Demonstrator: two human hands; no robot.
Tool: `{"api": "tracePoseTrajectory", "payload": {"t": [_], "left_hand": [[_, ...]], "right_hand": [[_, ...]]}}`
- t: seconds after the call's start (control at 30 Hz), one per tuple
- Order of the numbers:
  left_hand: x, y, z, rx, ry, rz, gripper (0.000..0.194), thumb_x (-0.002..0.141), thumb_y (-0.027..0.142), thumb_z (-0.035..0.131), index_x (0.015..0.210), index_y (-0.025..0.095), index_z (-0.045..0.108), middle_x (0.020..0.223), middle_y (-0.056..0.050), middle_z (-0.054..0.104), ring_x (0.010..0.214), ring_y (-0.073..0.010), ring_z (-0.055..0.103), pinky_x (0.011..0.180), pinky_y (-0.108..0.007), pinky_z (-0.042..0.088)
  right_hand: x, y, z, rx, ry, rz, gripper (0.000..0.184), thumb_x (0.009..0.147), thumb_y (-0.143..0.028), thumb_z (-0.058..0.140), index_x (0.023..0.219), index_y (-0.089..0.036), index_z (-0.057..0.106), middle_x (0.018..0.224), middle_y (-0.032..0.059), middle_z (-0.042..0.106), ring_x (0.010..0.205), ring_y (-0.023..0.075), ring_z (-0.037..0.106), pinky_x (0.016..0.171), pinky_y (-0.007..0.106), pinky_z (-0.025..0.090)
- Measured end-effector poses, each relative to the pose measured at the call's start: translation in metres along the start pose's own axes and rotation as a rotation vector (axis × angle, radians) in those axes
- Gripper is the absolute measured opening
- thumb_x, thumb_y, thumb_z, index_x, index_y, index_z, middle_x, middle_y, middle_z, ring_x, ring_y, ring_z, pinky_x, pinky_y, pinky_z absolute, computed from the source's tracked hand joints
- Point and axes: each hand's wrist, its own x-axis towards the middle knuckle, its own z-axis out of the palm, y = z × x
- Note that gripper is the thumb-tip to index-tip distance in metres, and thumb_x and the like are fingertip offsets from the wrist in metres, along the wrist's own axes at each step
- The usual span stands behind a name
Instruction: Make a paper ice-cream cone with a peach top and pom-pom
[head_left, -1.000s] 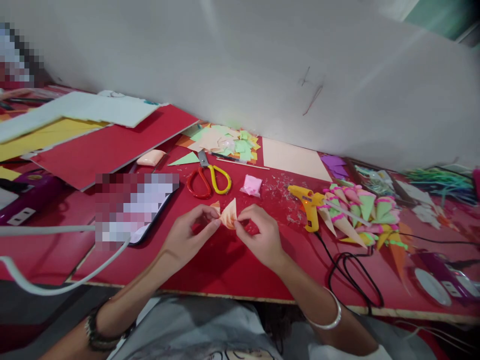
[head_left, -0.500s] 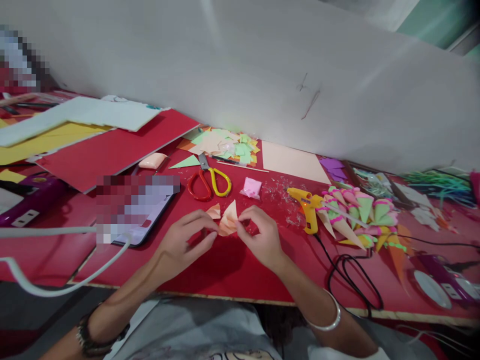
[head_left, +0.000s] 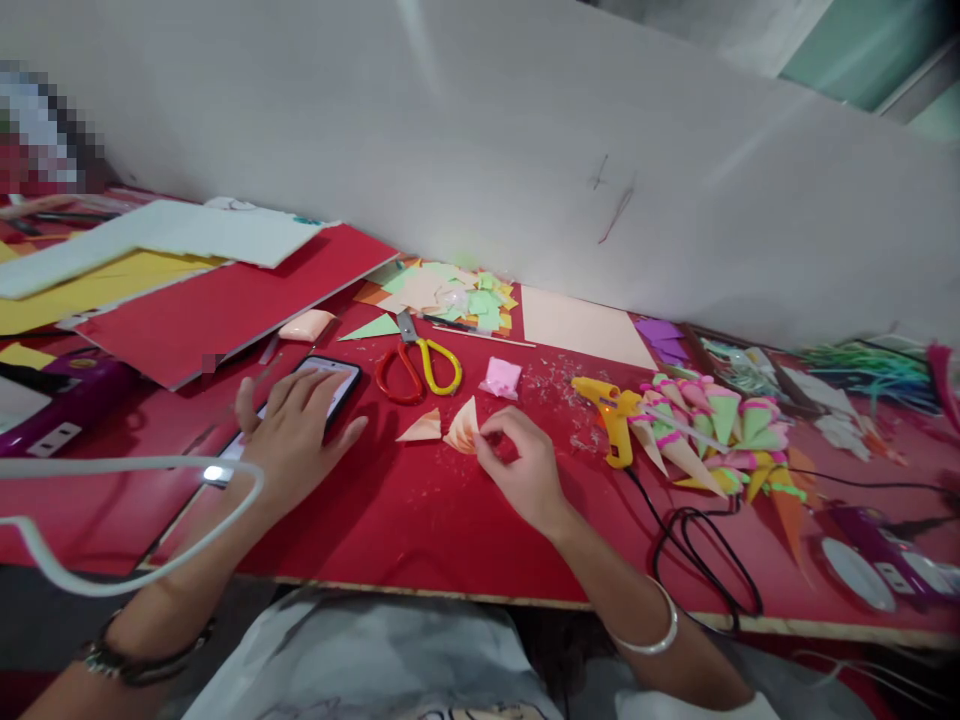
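Note:
Spread fingers of my left hand (head_left: 289,440) lie over the smartphone (head_left: 341,385), hiding most of its screen; whether they press on it I cannot tell. My right hand (head_left: 521,465) pinches the edge of a peach paper piece (head_left: 461,428) with orange streaks, between thumb and forefinger. Just left of that piece, a second peach paper triangle (head_left: 421,428) lies flat on the red table (head_left: 420,530). Behind them rest scissors (head_left: 420,365) with one red and one yellow handle, and a small pink packet (head_left: 502,377).
A yellow glue gun (head_left: 613,415) with a black cord (head_left: 705,560) stands right of my right hand, beside several decorated paper cones (head_left: 712,420). Cut paper scraps (head_left: 450,290) lie at the back. A red board (head_left: 247,310) is at left. A white cable (head_left: 150,465) crosses the left foreground.
My left hand has left the peach paper and moved left onto the smartphone, its fingers spreading. The paper triangle is now fully visible. My right hand stays on its piece.

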Motion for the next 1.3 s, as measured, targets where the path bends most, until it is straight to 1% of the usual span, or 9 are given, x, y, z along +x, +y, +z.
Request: {"api": "tracePoseTrajectory", "payload": {"t": [0.07, 0.17, 0.27, 0.53, 0.87, 0.97, 1.03, 1.2, 1.3], "left_hand": [[-0.002, 0.016, -0.003, -0.033, 0.004, 0.017, 0.032, 0.079, 0.034, 0.048, 0.109, 0.022, 0.047, 0.111, -0.007, 0.054, 0.109, -0.0266, 0.044, 0.098, -0.048, 0.020], [-0.006, 0.042, -0.005, -0.310, -0.093, 0.157, 0.019, 0.079, 0.033, 0.048, 0.095, 0.023, 0.051, 0.096, -0.002, 0.059, 0.093, -0.0192, 0.052, 0.084, -0.034, 0.037], [-0.009, 0.062, -0.003, -0.445, -0.013, 0.147, 0.012, 0.078, 0.030, 0.050, 0.085, 0.021, 0.053, 0.086, -0.002, 0.059, 0.086, -0.0173, 0.053, 0.078, -0.030, 0.039], [-0.005, 0.075, -0.002, -0.378, -0.066, 0.072, 0.017, 0.079, 0.032, 0.047, 0.069, 0.020, 0.055, 0.077, 0.000, 0.059, 0.079, -0.0170, 0.052, 0.074, -0.033, 0.031], [0.000, 0.080, 0.003, -0.235, -0.164, 0.118, 0.028, 0.081, 0.035, 0.041, 0.061, 0.018, 0.052, 0.068, 0.002, 0.060, 0.073, -0.0159, 0.051, 0.069, -0.032, 0.025], [0.003, 0.080, 0.004, -0.191, -0.178, 0.142, 0.026, 0.081, 0.028, 0.040, 0.059, 0.018, 0.049, 0.066, 0.002, 0.058, 0.072, -0.0152, 0.051, 0.068, -0.032, 0.024], [0.005, 0.078, 0.003, -0.166, -0.186, 0.151, 0.025, 0.081, 0.026, 0.039, 0.059, 0.017, 0.047, 0.064, 0.002, 0.057, 0.069, -0.0143, 0.051, 0.068, -0.031, 0.025], [0.014, 0.067, -0.005, -0.065, -0.163, 0.164, 0.026, 0.081, 0.027, 0.037, 0.056, 0.018, 0.041, 0.056, 0.003, 0.049, 0.058, -0.0126, 0.046, 0.066, -0.029, 0.028], [0.017, 0.058, -0.007, -0.054, -0.161, 0.139, 0.028, 0.079, 0.026, 0.037, 0.052, 0.019, 0.036, 0.050, 0.003, 0.043, 0.049, -0.0116, 0.040, 0.057, -0.028, 0.027]], "right_hand": [[-0.001, -0.002, 0.000, -0.137, 0.023, -0.085, 0.006, 0.078, -0.016, 0.050, 0.072, -0.017, 0.051, 0.071, 0.0007, 0.055, 0.069, 0.0122, 0.050, 0.066, 0.026, 0.038], [-0.004, -0.008, -0.001, -0.418, 0.051, -0.308, 0.004, 0.078, -0.016, 0.051, 0.079, -0.018, 0.055, 0.075, 0.0016, 0.059, 0.072, 0.0137, 0.050, 0.068, 0.029, 0.035], [-0.008, -0.015, -0.002, -0.609, 0.064, -0.475, 0.010, 0.078, -0.017, 0.053, 0.088, -0.019, 0.056, 0.079, 0.0024, 0.061, 0.069, 0.0138, 0.049, 0.066, 0.030, 0.033], [-0.016, -0.023, -0.007, -0.666, 0.010, -0.556, 0.011, 0.082, -0.016, 0.048, 0.086, -0.023, 0.056, 0.088, 0.0026, 0.063, 0.069, 0.0137, 0.050, 0.070, 0.031, 0.033], [-0.022, -0.018, -0.010, -0.815, -0.019, -0.620, 0.014, 0.083, -0.015, 0.044, 0.085, -0.024, 0.055, 0.089, 0.0014, 0.063, 0.074, 0.0142, 0.050, 0.071, 0.031, 0.034], [-0.021, -0.018, -0.011, -0.724, -0.035, -0.547, 0.011, 0.081, -0.017, 0.047, 0.088, -0.023, 0.054, 0.087, 0.0029, 0.061, 0.072, 0.0145, 0.049, 0.071, 0.031, 0.034], [-0.022, -0.016, -0.017, -0.622, -0.010, -0.416, 0.010, 0.080, -0.022, 0.049, 0.090, -0.022, 0.052, 0.085, 0.0047, 0.059, 0.075, 0.0162, 0.050, 0.072, 0.032, 0.036], [-0.036, 0.014, -0.056, -0.452, 0.186, 0.154, 0.011, 0.078, -0.029, 0.048, 0.082, -0.019, 0.047, 0.078, 0.0051, 0.052, 0.078, 0.0184, 0.049, 0.072, 0.032, 0.040], [-0.052, 0.045, -0.083, -0.558, 0.076, 0.418, 0.023, 0.075, -0.042, 0.049, 0.073, -0.020, 0.047, 0.073, 0.0038, 0.052, 0.070, 0.0187, 0.049, 0.066, 0.032, 0.040]]}}
